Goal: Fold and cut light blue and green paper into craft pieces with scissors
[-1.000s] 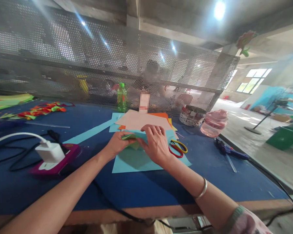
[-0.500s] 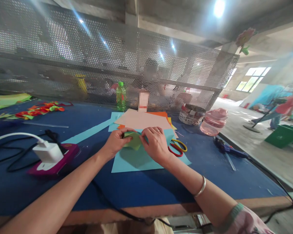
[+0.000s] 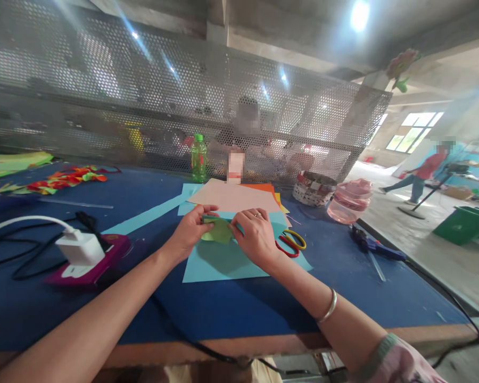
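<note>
My left hand [image 3: 189, 232] and my right hand [image 3: 255, 236] pinch opposite edges of a small piece of green paper [image 3: 219, 232], which is crumpled or folded and held just above the papers. Beneath my hands lies a light blue paper sheet [image 3: 219, 264]. A pale peach sheet [image 3: 233, 197] lies beyond them, on top of an orange sheet [image 3: 259, 187]. Scissors with red and yellow handles [image 3: 290, 242] rest close to my right hand. A long light blue paper strip [image 3: 147, 217] extends left of my left hand.
The blue-topped table [image 3: 239, 314] holds a charger on a magenta object [image 3: 83, 258], a hot glue gun [image 3: 373, 244], a pink jar [image 3: 349, 202], a woven container [image 3: 313, 188] and a green bottle [image 3: 198, 158]. A perforated metal screen [image 3: 183, 90] stands behind; a person [image 3: 423, 173] walks at right.
The green paper has spread wider between my hands, and my left hand has moved slightly left. The person at right has moved farther away.
</note>
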`<state>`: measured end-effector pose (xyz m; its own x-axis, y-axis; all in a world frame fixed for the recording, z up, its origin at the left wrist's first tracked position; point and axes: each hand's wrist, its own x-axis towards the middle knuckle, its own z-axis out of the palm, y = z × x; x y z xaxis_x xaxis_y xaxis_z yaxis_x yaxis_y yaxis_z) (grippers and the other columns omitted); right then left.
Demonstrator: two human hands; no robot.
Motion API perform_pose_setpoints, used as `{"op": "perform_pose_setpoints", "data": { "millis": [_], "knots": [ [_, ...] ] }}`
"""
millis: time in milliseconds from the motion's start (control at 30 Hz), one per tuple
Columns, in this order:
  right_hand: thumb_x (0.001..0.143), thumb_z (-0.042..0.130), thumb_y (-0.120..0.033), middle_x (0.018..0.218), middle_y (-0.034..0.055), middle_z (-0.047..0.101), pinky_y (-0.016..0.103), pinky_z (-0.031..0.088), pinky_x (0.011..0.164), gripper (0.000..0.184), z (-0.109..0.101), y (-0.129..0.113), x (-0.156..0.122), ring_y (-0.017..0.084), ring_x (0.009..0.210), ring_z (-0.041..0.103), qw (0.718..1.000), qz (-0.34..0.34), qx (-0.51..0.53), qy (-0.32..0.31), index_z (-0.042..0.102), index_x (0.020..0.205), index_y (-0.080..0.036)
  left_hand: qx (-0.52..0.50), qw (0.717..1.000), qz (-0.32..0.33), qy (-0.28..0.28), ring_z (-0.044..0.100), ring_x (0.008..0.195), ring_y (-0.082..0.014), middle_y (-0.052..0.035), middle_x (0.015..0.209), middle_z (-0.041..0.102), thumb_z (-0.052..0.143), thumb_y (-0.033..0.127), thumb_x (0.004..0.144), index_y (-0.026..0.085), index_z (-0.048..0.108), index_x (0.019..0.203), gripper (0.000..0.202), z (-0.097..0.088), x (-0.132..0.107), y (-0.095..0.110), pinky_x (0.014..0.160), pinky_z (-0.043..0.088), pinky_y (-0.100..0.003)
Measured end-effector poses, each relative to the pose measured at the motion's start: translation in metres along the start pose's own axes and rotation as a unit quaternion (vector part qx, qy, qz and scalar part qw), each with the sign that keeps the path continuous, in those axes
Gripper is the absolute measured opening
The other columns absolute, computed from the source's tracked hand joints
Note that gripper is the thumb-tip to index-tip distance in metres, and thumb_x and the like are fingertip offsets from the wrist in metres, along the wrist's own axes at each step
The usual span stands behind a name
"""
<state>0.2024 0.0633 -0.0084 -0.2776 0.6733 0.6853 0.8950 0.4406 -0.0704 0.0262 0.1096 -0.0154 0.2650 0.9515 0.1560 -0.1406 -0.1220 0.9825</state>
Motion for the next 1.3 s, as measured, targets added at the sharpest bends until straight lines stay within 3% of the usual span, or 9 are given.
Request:
{"op": "perform_pose_setpoints", "data": {
  "millis": [233, 600, 700, 833, 1033, 1200, 1300],
  "knots": [
    [0.089, 0.059, -0.027, 0.077, 0.0010, 0.067, 0.030, 0.031, 0.085, 0.014, -0.002, 0.001, 0.002, 0.017, 0.081, 0.057, 1.000, 0.000, -0.006, 0.000, 0.059, 0.077, -0.020, 0.024, 0.999, -0.017, -0.023, 0.058, 0.066, -0.0154, 0.0001, 0.073, 0.065, 0.072, 0.025, 0.059, 0.016, 0.061, 0.090, 0.035, 0.002, -0.001, 0.001, 0.064, 0.042, -0.029],
    [0.093, 0.053, -0.031, 0.080, 0.0025, 0.069, 0.031, 0.031, 0.086, 0.016, -0.006, -0.001, 0.003, 0.018, 0.082, 0.058, 1.000, -0.002, -0.007, -0.006, 0.061, 0.083, -0.020, 0.032, 0.999, -0.007, -0.011, 0.058, 0.060, -0.0143, 0.0008, 0.068, 0.065, 0.076, 0.030, 0.058, 0.015, 0.065, 0.080, 0.029, 0.003, -0.003, 0.004, 0.060, 0.042, -0.026],
    [0.092, 0.055, -0.030, 0.083, 0.0027, 0.070, 0.031, 0.031, 0.088, 0.011, -0.006, -0.001, 0.003, 0.018, 0.085, 0.060, 1.000, 0.012, 0.010, -0.005, 0.061, 0.093, -0.021, 0.027, 0.999, -0.019, -0.005, 0.060, 0.059, -0.0161, -0.0009, 0.067, 0.067, 0.077, 0.033, 0.056, 0.015, 0.066, 0.080, 0.032, 0.001, -0.001, 0.001, 0.059, 0.042, -0.027],
    [0.091, 0.056, -0.030, 0.089, 0.0039, 0.071, 0.032, 0.031, 0.089, 0.021, -0.005, 0.000, 0.002, 0.019, 0.089, 0.060, 1.000, 0.010, 0.011, 0.000, 0.059, 0.110, -0.020, 0.029, 0.999, -0.023, 0.003, 0.060, 0.058, -0.0169, -0.0014, 0.065, 0.068, 0.077, 0.033, 0.056, 0.015, 0.066, 0.080, 0.032, 0.000, -0.001, -0.001, 0.059, 0.043, -0.028],
    [0.093, 0.053, -0.029, 0.079, 0.0034, 0.069, 0.032, 0.032, 0.088, 0.020, -0.002, 0.001, 0.001, 0.018, 0.083, 0.059, 0.999, -0.014, -0.030, -0.020, 0.067, 0.083, -0.020, 0.031, 0.999, -0.017, 0.000, 0.061, 0.061, -0.0171, -0.0011, 0.065, 0.068, 0.079, 0.032, 0.055, 0.015, 0.066, 0.079, 0.032, 0.000, -0.001, 0.001, 0.062, 0.045, -0.029],
    [0.093, 0.053, -0.025, 0.082, 0.0030, 0.069, 0.029, 0.035, 0.080, 0.015, -0.006, 0.004, 0.004, 0.017, 0.079, 0.061, 1.000, 0.014, -0.018, -0.005, 0.065, 0.086, -0.019, -0.013, 0.996, -0.072, -0.054, 0.065, 0.071, -0.0203, -0.0038, 0.076, 0.072, 0.082, 0.037, 0.056, 0.016, 0.070, 0.084, 0.037, -0.001, -0.002, 0.007, 0.066, 0.049, -0.031],
    [0.091, 0.055, -0.023, 0.085, 0.0012, 0.069, 0.026, 0.037, 0.070, 0.011, -0.011, 0.008, 0.005, 0.016, 0.076, 0.062, 0.998, 0.048, 0.024, -0.015, 0.065, 0.088, -0.021, 0.013, 0.989, -0.122, -0.087, 0.064, 0.065, -0.0192, -0.0058, 0.075, 0.072, 0.080, 0.042, 0.060, 0.014, 0.071, 0.083, 0.037, 0.001, -0.006, 0.012, 0.057, 0.049, -0.028]
  ]
}}
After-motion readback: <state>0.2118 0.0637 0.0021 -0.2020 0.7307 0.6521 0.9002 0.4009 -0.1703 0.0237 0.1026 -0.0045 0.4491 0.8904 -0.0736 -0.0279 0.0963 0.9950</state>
